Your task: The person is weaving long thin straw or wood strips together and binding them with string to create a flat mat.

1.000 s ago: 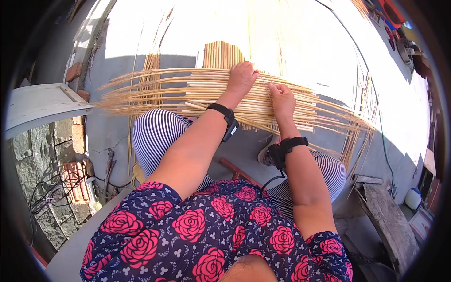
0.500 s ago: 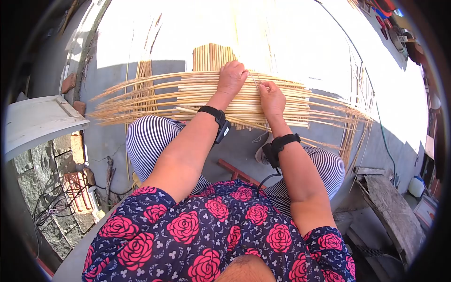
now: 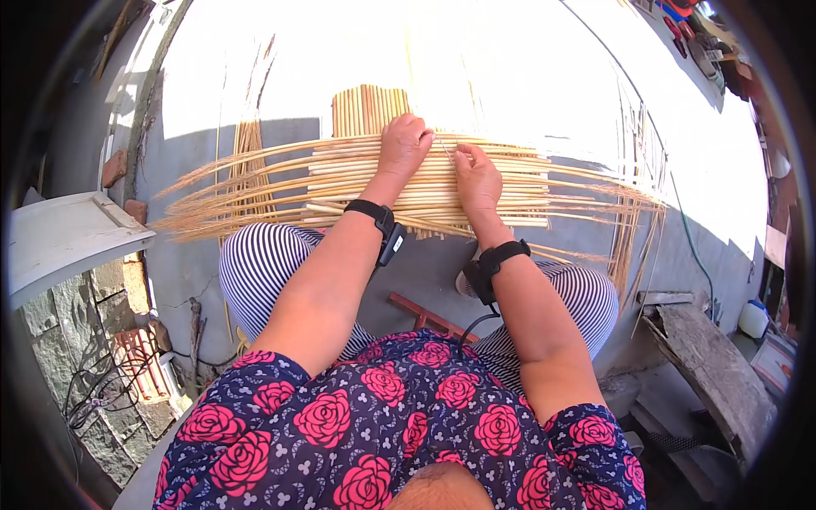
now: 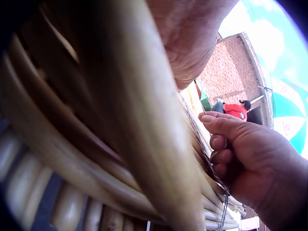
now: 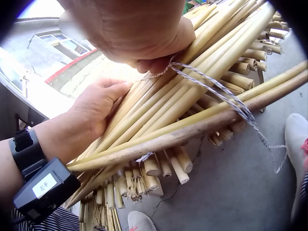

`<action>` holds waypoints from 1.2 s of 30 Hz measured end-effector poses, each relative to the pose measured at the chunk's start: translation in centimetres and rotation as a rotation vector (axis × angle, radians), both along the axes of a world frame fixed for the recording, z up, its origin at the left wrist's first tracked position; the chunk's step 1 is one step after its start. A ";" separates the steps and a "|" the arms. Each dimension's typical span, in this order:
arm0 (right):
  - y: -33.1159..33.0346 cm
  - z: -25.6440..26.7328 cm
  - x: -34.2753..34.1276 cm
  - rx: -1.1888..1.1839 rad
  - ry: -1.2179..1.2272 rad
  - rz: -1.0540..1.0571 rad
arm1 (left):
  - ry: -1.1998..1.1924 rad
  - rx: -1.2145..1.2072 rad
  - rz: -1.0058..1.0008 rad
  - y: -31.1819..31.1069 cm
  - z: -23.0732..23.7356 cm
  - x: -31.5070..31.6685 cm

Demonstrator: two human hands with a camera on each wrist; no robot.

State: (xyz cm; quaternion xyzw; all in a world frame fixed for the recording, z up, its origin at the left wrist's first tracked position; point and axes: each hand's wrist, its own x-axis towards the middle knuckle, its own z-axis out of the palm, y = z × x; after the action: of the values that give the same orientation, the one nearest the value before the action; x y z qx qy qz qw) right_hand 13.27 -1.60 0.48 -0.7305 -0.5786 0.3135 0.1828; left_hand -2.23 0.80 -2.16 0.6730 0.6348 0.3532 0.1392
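A layered mat of pale, reed-like stalks [image 3: 348, 176] lies crosswise in front of the person's knees, with feathery ends spreading to both sides. At its far edge the left hand [image 3: 404, 146] curls over the stalks; in the right wrist view its thumb [image 5: 117, 91] lies along them, the other fingers partly hidden. Just to the right, the right hand [image 3: 478, 180] pinches a thin string between thumb and forefinger. The left wrist view shows the twisted string [image 4: 224, 208] running beneath the right hand's curled fingers. A loop of string [image 5: 211, 83] crosses the stalks in the right wrist view.
Upright stalks [image 3: 370, 110] extend beyond the mat's far edge. Feathery bundles lie on the floor at left [image 3: 248, 166] and right [image 3: 625, 229]. A white panel [image 3: 72, 238] stands at left, a weathered board [image 3: 714, 365] at right. Farther off sits a person in red [image 4: 236, 110].
The head view has shifted, so mat and both hands appear farther left and slightly lower. The left hand stays at the mat's far edge, and the right hand still pinches the string.
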 end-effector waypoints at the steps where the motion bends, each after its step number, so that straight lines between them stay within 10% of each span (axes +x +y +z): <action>1: 0.0 -0.1 0.0 0.009 0.007 0.002 | -0.003 0.003 0.000 0.0 0.1 0.0; 36: 0.4 0.0 0.0 -0.021 0.050 -0.130 | 0.092 -0.004 0.055 -0.6 1.5 -0.7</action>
State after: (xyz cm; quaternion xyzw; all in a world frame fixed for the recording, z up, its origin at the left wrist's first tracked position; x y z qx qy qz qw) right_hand 13.25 -1.18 0.51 -0.7604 -0.5219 0.3249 0.2095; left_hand -2.91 0.17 -0.71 0.6707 0.6595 0.3241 0.1014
